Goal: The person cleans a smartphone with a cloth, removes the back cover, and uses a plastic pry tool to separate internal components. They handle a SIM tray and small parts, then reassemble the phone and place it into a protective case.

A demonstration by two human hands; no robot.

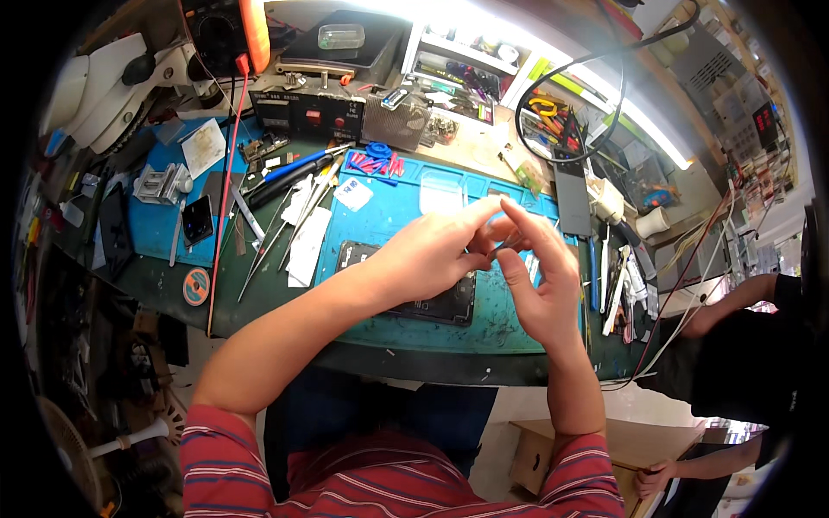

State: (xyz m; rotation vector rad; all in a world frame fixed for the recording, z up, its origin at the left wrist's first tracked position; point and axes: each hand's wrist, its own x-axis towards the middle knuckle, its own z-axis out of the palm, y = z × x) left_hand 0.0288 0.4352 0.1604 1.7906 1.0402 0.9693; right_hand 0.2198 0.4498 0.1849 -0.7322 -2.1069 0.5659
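Over the blue work mat (501, 328), both of my hands are raised and meet at the fingertips. My left hand (445, 246) has its fingers bent and pinched toward the right. Opposite it, my right hand (546, 281) curls its fingers and thumb inward. Something small and thin sits between the fingers; its kind cannot be made out. Beneath my left hand and forearm lies a flat black opened device (449, 309), partly covered by them. A clear plastic tray (442, 188) rests on the mat just beyond the hands.
Tweezers (263, 246), a white cloth (308, 246) and a small dark-screened device (198, 219) lie left. A red cable (231, 177) hangs down there. Blue-handled tools (593, 274) and white tubes (635, 281) lie right. Another person's hand (656, 477) rests on a wooden cabinet (553, 445).
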